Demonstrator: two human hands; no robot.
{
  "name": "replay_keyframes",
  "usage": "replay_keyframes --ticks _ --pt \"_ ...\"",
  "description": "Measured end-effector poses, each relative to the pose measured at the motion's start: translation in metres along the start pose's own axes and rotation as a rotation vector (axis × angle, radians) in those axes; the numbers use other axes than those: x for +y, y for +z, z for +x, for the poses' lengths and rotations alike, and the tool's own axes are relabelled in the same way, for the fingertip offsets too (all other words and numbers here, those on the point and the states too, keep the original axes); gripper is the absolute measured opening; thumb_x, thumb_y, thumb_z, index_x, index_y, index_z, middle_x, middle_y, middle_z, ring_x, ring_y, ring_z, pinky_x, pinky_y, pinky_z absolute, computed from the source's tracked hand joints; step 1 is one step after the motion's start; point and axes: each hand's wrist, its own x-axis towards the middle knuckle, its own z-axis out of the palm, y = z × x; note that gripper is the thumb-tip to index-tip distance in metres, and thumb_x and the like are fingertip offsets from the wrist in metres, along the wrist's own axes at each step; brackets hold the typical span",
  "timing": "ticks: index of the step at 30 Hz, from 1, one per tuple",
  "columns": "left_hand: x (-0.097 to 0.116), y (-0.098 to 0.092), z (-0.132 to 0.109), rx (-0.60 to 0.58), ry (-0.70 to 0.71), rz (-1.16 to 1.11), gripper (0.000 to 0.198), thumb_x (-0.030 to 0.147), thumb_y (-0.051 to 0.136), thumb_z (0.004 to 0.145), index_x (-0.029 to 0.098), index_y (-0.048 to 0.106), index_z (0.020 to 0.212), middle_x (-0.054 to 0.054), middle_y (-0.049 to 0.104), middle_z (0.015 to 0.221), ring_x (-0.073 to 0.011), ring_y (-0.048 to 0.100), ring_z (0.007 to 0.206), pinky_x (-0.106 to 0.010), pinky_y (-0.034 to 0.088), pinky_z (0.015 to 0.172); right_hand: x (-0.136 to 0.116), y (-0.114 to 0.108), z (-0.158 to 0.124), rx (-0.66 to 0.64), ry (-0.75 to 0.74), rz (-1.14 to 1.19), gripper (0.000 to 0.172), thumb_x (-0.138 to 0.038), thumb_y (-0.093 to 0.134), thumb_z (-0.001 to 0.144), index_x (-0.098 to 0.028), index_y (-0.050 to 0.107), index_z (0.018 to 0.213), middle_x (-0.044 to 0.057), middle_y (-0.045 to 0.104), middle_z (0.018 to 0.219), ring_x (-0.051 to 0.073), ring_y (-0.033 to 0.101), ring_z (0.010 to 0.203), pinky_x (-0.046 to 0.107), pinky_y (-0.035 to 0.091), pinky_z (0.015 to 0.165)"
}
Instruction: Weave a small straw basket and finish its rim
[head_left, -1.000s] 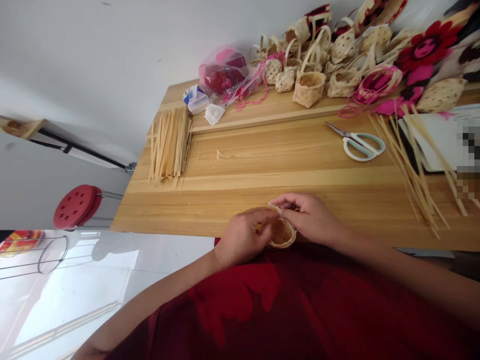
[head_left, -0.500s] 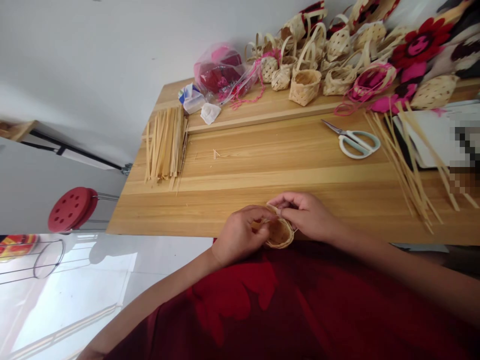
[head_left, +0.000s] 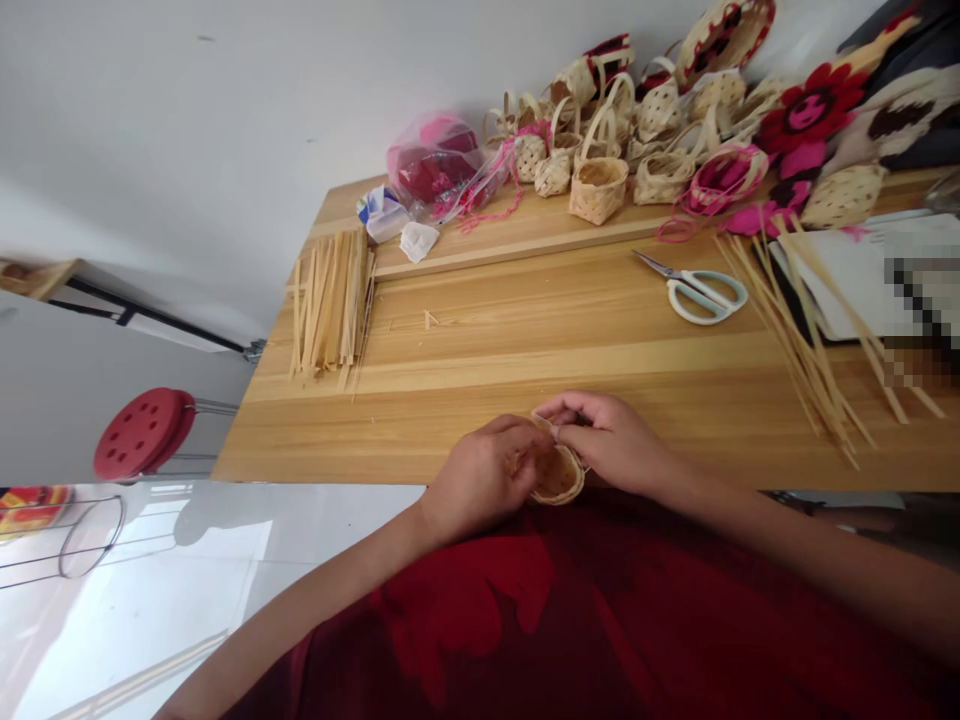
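A small round woven basket [head_left: 559,478] sits at the table's front edge, close to my red clothing, its opening facing up toward me. My left hand [head_left: 484,470] is closed on its left side, with the fingertips at the rim. On the far side of the rim, my right hand [head_left: 600,435] pinches a thin pale strip, its thumb and forefinger close to the left fingertips. Parts of the basket and strip are hidden behind my fingers.
White-handled scissors [head_left: 705,295] lie on the wooden table [head_left: 480,370]. Loose strips [head_left: 814,350] are at the right, beside a notebook, and a strip bundle [head_left: 330,305] is at the left. Finished baskets [head_left: 598,190] and a plastic bag [head_left: 435,165] stand along the back.
The view has shifted slightly, so the things at the back appear lower and further left. Both hands keep nearly the same hold on the basket, with small finger movements.
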Motion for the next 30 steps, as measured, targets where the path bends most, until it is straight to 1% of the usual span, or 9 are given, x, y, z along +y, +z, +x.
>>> replay_keyframes --ticks 3,8,11,13,17,19,24,27,30 --pt "0.0 -0.002 0.001 -0.014 -0.028 -0.056 0.027 0.007 0.06 0.087 0.021 0.077 0.102 -0.005 0.078 0.111 -0.0179 0.075 0.103 -0.035 0.062 0.099 -0.002 -0.001 -0.002 -0.015 0.01 0.017 0.021 -0.025 0.066 0.08 -0.022 0.078 0.098 0.004 0.078 0.085 0.017 0.068 0.071 0.028 0.051 0.062" --pt "-0.002 -0.001 0.002 0.001 -0.061 -0.14 0.026 0.008 0.061 0.085 0.021 0.079 0.1 -0.006 0.08 0.108 -0.0178 0.075 0.101 -0.033 0.061 0.098 -0.009 -0.003 -0.006 -0.071 0.033 0.051 0.018 -0.027 0.069 0.08 -0.02 0.078 0.094 0.005 0.08 0.088 0.017 0.069 0.072 0.027 0.052 0.063" --pt "-0.003 0.001 0.001 0.006 -0.082 -0.17 0.026 0.01 0.061 0.086 0.021 0.08 0.1 -0.006 0.08 0.108 -0.0175 0.075 0.1 -0.032 0.061 0.097 -0.015 -0.005 -0.008 -0.081 0.019 0.016 0.015 -0.028 0.067 0.083 -0.02 0.078 0.091 0.005 0.08 0.087 0.016 0.069 0.072 0.027 0.051 0.063" --pt "-0.004 0.002 0.001 0.006 -0.083 -0.177 0.027 0.01 0.061 0.086 0.021 0.081 0.101 -0.006 0.079 0.109 -0.0171 0.075 0.099 -0.032 0.062 0.097 -0.019 -0.006 -0.01 -0.088 -0.008 -0.049 0.014 -0.027 0.066 0.084 -0.02 0.077 0.088 0.005 0.08 0.086 0.017 0.069 0.073 0.027 0.05 0.064" --pt "-0.006 0.002 -0.001 -0.007 -0.061 -0.163 0.032 0.009 0.059 0.086 0.023 0.082 0.104 -0.006 0.079 0.114 -0.0174 0.075 0.102 -0.033 0.062 0.097 -0.028 -0.008 -0.012 -0.095 -0.097 -0.271 0.017 -0.02 0.062 0.085 -0.021 0.078 0.088 0.003 0.08 0.087 0.017 0.068 0.074 0.028 0.047 0.064" --pt "-0.006 0.001 -0.002 -0.018 -0.049 -0.142 0.033 0.009 0.059 0.087 0.023 0.082 0.106 -0.006 0.078 0.117 -0.0181 0.075 0.104 -0.033 0.062 0.097 -0.03 -0.008 -0.012 -0.105 -0.12 -0.334 0.02 -0.018 0.06 0.085 -0.022 0.079 0.089 0.003 0.08 0.085 0.017 0.068 0.073 0.028 0.046 0.064" --pt "-0.007 0.0 -0.005 -0.04 -0.003 -0.086 0.037 0.008 0.057 0.09 0.026 0.081 0.111 -0.005 0.078 0.119 -0.0181 0.076 0.107 -0.031 0.062 0.095 -0.031 -0.008 -0.006 -0.144 -0.137 -0.349 0.02 -0.018 0.063 0.084 -0.024 0.081 0.09 0.001 0.08 0.082 0.016 0.067 0.069 0.028 0.046 0.063" --pt "-0.008 0.002 -0.007 -0.006 0.043 -0.056 0.036 0.01 0.055 0.095 0.027 0.081 0.115 -0.005 0.079 0.121 -0.018 0.076 0.107 -0.031 0.062 0.094 -0.029 -0.009 0.0 -0.161 -0.098 -0.306 0.018 -0.02 0.064 0.085 -0.024 0.081 0.09 0.001 0.081 0.083 0.018 0.069 0.071 0.028 0.048 0.063" --pt "-0.009 0.004 -0.008 0.03 0.029 -0.034 0.033 0.012 0.058 0.094 0.025 0.08 0.115 -0.006 0.078 0.125 -0.0194 0.077 0.109 -0.032 0.063 0.095 -0.028 -0.008 0.003 -0.147 -0.065 -0.283 0.017 -0.02 0.064 0.085 -0.024 0.079 0.091 0.003 0.081 0.085 0.018 0.071 0.074 0.028 0.05 0.064"
